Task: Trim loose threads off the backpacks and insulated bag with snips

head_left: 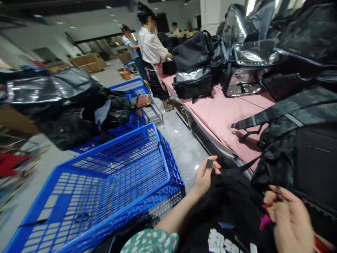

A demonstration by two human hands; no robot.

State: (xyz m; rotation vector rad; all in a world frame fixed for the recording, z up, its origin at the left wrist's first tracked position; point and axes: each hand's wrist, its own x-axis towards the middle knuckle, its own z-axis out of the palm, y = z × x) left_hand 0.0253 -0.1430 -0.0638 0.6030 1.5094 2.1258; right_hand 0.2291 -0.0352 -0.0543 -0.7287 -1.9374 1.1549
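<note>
My left hand (205, 174) is closed, pinching the folded end of a black webbing strap (242, 169). That strap runs right to a dark camouflage backpack (279, 154), which lies at the edge of a pink-covered table. Close to the backpack's lower side, my right hand (292, 214) is closed around a small dark metallic object (278, 194), too blurred to name. A magenta scrap (265, 219) shows beside its fingers. One shoulder strap (250, 121) of the backpack stretches over the pink cover.
A blue plastic crate (59, 196) stands at my left, with dark silver-lined bags (52, 91) piled behind it. More silver-lined bags (195, 82) crowd the pink-covered table (210, 116). A person in a white top (151, 45) stands at its far side, others beyond.
</note>
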